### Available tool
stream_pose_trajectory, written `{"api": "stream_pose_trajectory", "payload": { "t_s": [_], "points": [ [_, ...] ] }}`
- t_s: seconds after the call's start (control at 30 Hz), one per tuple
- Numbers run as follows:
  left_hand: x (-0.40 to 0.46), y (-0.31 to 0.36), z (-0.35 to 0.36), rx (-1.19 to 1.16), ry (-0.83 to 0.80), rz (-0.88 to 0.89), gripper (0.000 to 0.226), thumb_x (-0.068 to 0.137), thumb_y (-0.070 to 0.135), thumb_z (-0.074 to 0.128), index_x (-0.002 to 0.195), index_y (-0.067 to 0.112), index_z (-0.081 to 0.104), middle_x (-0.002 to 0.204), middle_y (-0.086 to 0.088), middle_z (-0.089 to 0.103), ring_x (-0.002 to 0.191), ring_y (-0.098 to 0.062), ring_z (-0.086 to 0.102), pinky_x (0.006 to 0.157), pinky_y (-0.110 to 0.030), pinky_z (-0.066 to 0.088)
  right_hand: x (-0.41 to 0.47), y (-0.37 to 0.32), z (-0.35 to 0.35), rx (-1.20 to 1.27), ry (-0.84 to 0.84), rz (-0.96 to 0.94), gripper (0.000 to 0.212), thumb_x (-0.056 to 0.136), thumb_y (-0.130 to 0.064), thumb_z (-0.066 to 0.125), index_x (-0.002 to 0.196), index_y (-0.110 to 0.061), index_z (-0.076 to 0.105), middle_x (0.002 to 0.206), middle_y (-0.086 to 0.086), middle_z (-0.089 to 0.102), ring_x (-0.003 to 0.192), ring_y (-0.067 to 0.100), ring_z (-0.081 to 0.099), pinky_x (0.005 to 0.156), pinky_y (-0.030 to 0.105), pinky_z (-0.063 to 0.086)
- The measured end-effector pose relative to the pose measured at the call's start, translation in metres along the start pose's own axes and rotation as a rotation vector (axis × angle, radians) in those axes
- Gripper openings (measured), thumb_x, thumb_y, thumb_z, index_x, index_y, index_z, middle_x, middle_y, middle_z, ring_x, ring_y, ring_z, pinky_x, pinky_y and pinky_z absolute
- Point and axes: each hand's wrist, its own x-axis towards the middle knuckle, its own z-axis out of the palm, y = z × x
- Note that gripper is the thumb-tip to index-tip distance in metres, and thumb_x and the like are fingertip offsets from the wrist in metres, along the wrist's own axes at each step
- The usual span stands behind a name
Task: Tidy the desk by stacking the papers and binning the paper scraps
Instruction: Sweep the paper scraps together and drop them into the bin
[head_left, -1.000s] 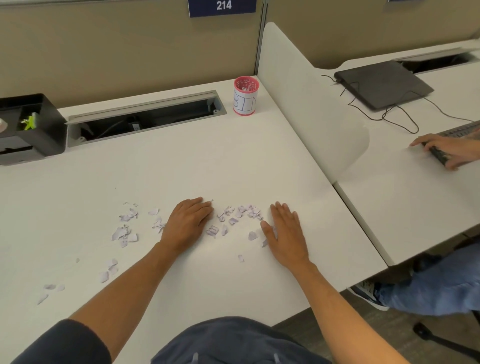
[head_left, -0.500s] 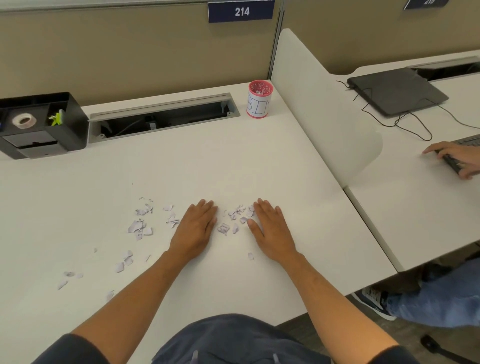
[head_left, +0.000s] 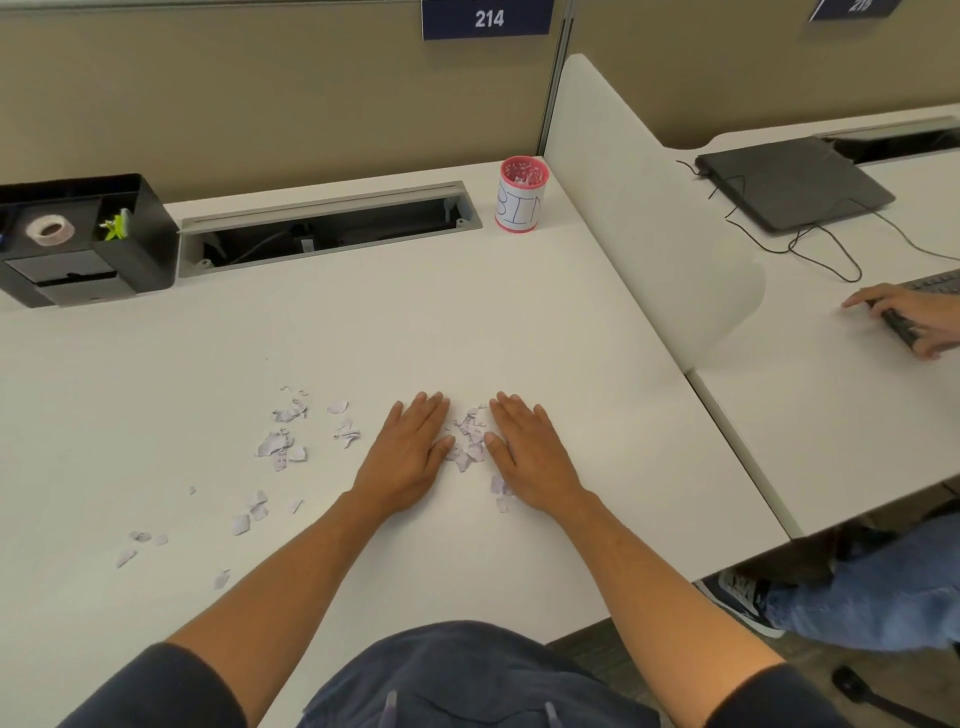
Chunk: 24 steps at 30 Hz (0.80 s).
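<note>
Both hands lie flat on the white table (head_left: 467, 312), fingers straight and holding nothing. The left hand (head_left: 410, 457) and right hand (head_left: 530, 457) flank a small heap of pale torn paper scraps (head_left: 470, 436). More loose scraps (head_left: 283, 447) lie scattered to the left. A pink mesh cup labelled BIN (head_left: 522, 195) stands at the table's far edge.

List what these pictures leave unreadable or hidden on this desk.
Head view only:
- Print on the paper scraps: too small to read.
- Scraps beneath the left hand and right hand: covered by the palms.
- How full the pink bin cup is: its wall hides the inside.
- Cable trough contents: in shadow.
- Black organizer: cut by the left edge.
</note>
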Motion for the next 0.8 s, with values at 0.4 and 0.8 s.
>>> {"api": "stream_pose_trajectory", "payload": {
  "t_s": [0.4, 0.8],
  "points": [
    [-0.010, 0.004, -0.002, -0.029, -0.201, 0.236, 0.062, 0.101, 0.049, 0.016, 0.154, 0.018, 0.022, 0.161, 0.005, 0.016, 0.149, -0.005, 0.002, 0.120, -0.025, -0.005, -0.022, -0.008, -0.006, 0.068, -0.200, -0.149, 0.047, 0.106, -0.030, 0.027, 0.151, -0.015, 0.032, 0.160, -0.002, 0.026, 0.149, 0.008, 0.013, 0.122, 0.028, 0.000],
    [-0.053, 0.017, -0.033, 0.080, -0.189, -0.150, 0.094, 0.079, 0.063, 0.062, 0.154, 0.027, 0.018, 0.157, 0.004, 0.020, 0.140, -0.021, 0.023, 0.110, -0.037, 0.032, -0.072, -0.012, -0.046, -0.005, -0.219, 0.317, 0.091, 0.082, -0.054, 0.068, 0.152, -0.022, 0.019, 0.146, 0.001, 0.027, 0.134, 0.020, 0.030, 0.097, 0.033, 0.042]
  ]
}}
